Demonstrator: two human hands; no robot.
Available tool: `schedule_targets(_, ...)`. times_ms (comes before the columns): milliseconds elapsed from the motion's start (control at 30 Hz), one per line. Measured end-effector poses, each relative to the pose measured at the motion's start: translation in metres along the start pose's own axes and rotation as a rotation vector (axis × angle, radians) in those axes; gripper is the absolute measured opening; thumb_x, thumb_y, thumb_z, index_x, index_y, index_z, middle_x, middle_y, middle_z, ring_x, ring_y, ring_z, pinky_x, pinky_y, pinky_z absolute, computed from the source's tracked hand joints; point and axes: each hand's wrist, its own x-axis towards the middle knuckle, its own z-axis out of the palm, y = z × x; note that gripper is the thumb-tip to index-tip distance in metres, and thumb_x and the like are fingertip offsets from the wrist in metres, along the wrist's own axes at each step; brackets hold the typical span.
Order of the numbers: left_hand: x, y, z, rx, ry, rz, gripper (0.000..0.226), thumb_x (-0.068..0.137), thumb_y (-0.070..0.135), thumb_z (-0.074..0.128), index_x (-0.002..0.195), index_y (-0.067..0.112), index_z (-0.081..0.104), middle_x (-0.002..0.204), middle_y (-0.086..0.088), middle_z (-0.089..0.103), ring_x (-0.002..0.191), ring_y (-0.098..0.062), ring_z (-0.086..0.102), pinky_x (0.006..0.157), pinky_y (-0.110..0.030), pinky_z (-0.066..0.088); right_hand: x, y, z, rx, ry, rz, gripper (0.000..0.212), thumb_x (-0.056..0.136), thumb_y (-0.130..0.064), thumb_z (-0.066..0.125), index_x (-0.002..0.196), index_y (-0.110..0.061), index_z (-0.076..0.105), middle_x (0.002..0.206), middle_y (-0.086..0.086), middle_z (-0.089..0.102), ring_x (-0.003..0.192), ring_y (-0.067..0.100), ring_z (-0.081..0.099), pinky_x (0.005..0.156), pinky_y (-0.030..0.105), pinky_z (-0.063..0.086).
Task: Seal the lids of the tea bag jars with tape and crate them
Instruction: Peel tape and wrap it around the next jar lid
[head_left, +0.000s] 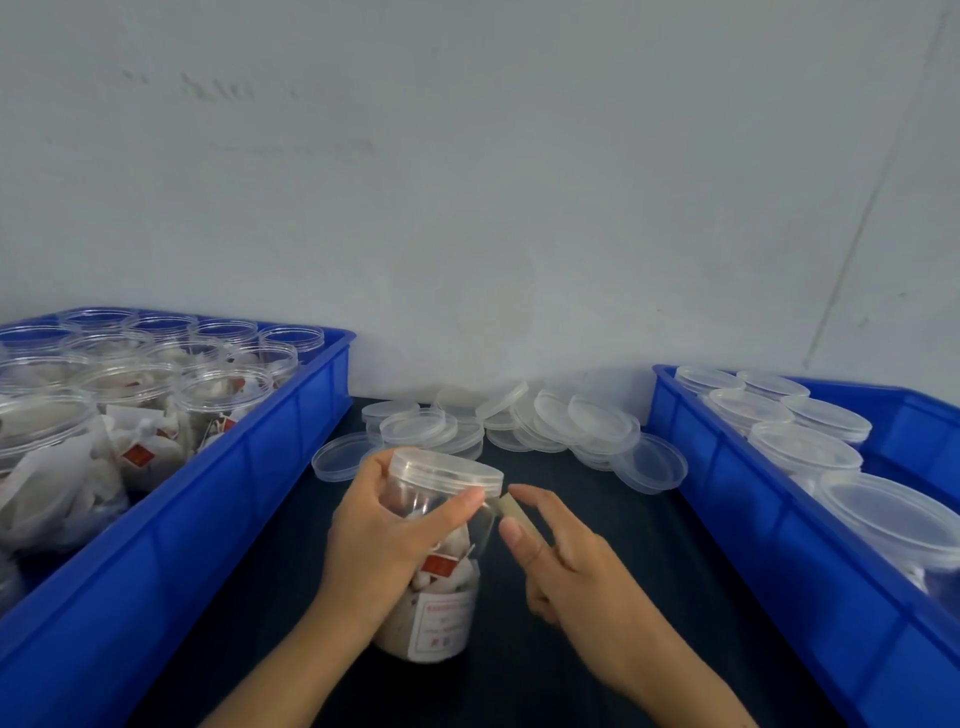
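Gripping the jar (434, 551), left hand (384, 535) curls round; right hand (566, 566) pinches tape (514, 514).

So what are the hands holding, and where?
The left hand grips the lidded jar round its upper body, thumb just under the lid. The right hand pinches a strip of tape beside it.

No text can be read. A white label (441, 626) with red print is borne on the jar (441, 525), but its characters are too blurred. Red tags (439, 565) on the tea bags show nothing legible.
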Motion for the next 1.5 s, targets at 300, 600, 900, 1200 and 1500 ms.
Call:
schedule_targets(300, 0.007, 0.001, -0.011, -0.128, -0.199, -0.023, 0.079, 0.046, 0.049, 0.089, 0.114, 0.019, 0.062, 0.101, 0.007, 0.074, 0.092, -0.009, 0.07, 0.071, -0.022, 0.054, 0.001, 0.009, -0.033, -0.21, 0.071, -0.183, 0.053, 0.078, -0.08, 0.027, 0.128, -0.06, 0.032, 0.06, -0.002, 0.053, 0.051, 0.006, 0.046, 0.053, 0.021, 0.04)
schedule_targets(600, 0.004, -0.002, -0.007, -0.295, -0.394, -0.029, 0.099, 0.036, 0.055, 0.093, 0.12, 0.014, 0.059, 0.11, -0.006, 0.072, 0.103, -0.019, 0.069, 0.078, -0.021, 0.055, 0.005, 0.019, -0.027, -0.252, 0.062, -0.174, 0.05, 0.081, -0.075, 0.024, 0.13, -0.075, 0.016, 0.081, 0.002, 0.069, 0.07, 0.012, 0.062, 0.074, 0.03, 0.054)
schedule_targets(900, 0.003, -0.008, -0.006, -0.308, -0.395, -0.043, 0.106, 0.036, 0.067, 0.087, 0.123, 0.02, 0.046, 0.111, 0.005, 0.071, 0.103, -0.014, 0.068, 0.077, -0.021, 0.056, 0.005, 0.016, -0.016, -0.329, 0.153, -0.184, 0.061, 0.078, -0.073, 0.013, 0.137, -0.066, 0.021, 0.06, -0.009, 0.052, 0.061, 0.001, 0.051, 0.058, 0.016, 0.044)
schedule_targets(1200, -0.022, 0.001, 0.017, 0.213, 0.081, 0.229, 0.049, 0.088, 0.062, 0.03, 0.133, 0.042, 0.033, 0.123, 0.02, 0.051, 0.097, 0.009, 0.06, 0.069, -0.011, 0.051, 0.002, 0.007, 0.001, -0.295, 0.212, -0.146, 0.051, 0.094, -0.055, 0.02, 0.146, -0.054, 0.016, 0.055, -0.01, 0.045, 0.055, 0.005, 0.048, 0.056, 0.019, 0.04)
schedule_targets(1500, -0.012, 0.002, 0.009, 0.148, 0.022, 0.152, 0.076, 0.045, 0.071, 0.07, 0.111, 0.057, 0.037, 0.102, 0.052, 0.046, 0.096, 0.028, 0.046, 0.067, -0.005, 0.044, -0.004, -0.001, 0.014, -0.391, 0.228, -0.229, 0.061, 0.101, -0.046, 0.029, 0.153, -0.036, -0.001, 0.103, -0.013, 0.063, 0.079, 0.009, 0.06, 0.066, 0.024, 0.046)
